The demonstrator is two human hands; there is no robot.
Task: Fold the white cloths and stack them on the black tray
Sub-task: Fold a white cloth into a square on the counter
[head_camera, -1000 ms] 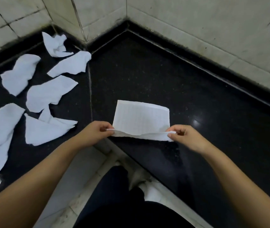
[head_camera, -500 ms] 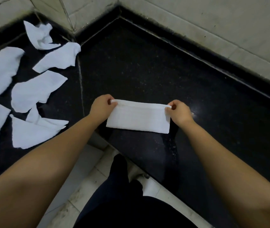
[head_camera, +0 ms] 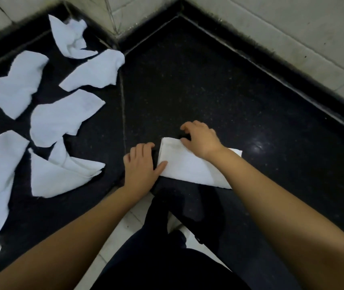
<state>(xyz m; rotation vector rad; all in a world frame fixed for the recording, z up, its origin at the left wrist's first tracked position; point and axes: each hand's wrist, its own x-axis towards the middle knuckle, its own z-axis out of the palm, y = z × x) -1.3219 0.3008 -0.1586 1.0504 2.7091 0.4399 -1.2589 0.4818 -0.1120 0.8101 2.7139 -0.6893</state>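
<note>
— Head view: how many cloths?
— One black countertop (head_camera: 188,84), eight loose cloths (head_camera: 62,120) at my left, one folded cloth (head_camera: 188,167) near its front edge
— Your grip?
— My left hand (head_camera: 140,167) rests flat beside it, thumb touching; my right hand (head_camera: 200,140) pinches its far corner

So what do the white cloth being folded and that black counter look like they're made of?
The folded cloth looks like thin soft fabric, matte, with a faint grid weave; it creases flat, and paper towel can't be ruled out. The counter looks like polished black stone, maybe granite: pale speckles, a glossy light reflection and a visible seam between slabs.
</note>
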